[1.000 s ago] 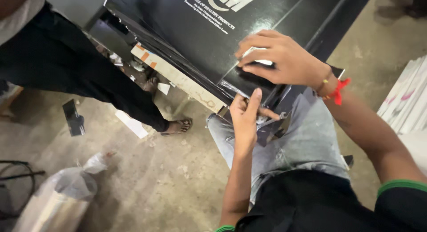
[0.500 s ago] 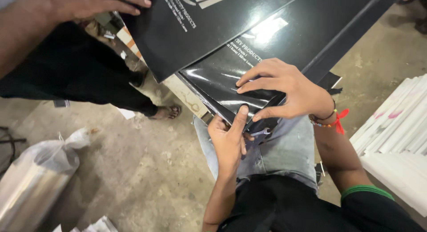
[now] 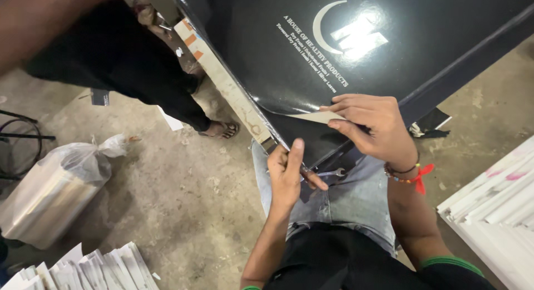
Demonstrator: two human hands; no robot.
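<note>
A large glossy black printed sheet [image 3: 289,62] with white lettering and a crescent mark fills the upper middle of the head view and lies over my lap. My right hand [image 3: 372,123] pinches a lifted corner flap of it, whose pale underside [image 3: 320,116] shows. My left hand [image 3: 286,176] grips the sheet stack's lower edge, thumb pointing up along it. A pale strip with orange marks [image 3: 222,78] runs along the stack's left edge. Another person's arm [image 3: 50,23] reaches in at the top left; what it holds is hidden.
Another person in dark trousers [image 3: 139,73] stands at the left, a sandalled foot [image 3: 219,129] on the concrete floor. A clear plastic bag of white sheets [image 3: 55,190] lies at the left. White stacked sheets sit at the bottom left [image 3: 89,268] and right edge [image 3: 495,206].
The black sheet has slid down and left across my lap, showing its lettering. My right hand moved from pressing flat on it to pinching up a corner. The other person's arm has pulled back.
</note>
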